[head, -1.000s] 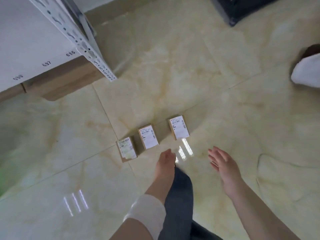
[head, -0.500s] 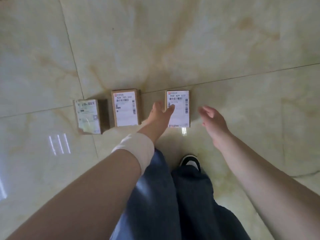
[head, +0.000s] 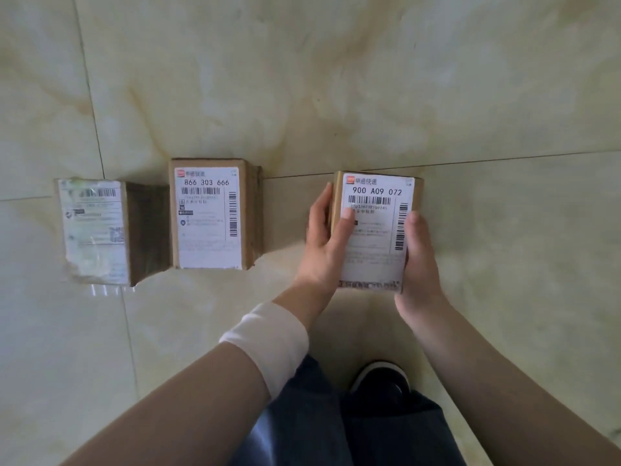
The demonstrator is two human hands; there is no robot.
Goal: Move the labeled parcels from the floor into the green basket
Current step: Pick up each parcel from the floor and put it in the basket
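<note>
Right parcel (head: 373,237) is clamped between both hands, to the right of the middle parcel (head: 208,213).
The left hand (head: 322,243) is wrapped on the box's left edge, fingers curled down the side and thumb laid across the label. The right hand (head: 420,260) is curled round the right edge, thumb tip at the side barcode. The label is faced up and "900 A09 072" is printed on it. Whether the box is lifted or seated on the floor (head: 369,79) cannot be told from this angle. The middle parcel is laid on the floor, label up, "866 303 666". The left parcel (head: 95,230) is set just left of the middle parcel, its label washed out by glare. A white wristband (head: 268,341) is worn on the left forearm.
</note>
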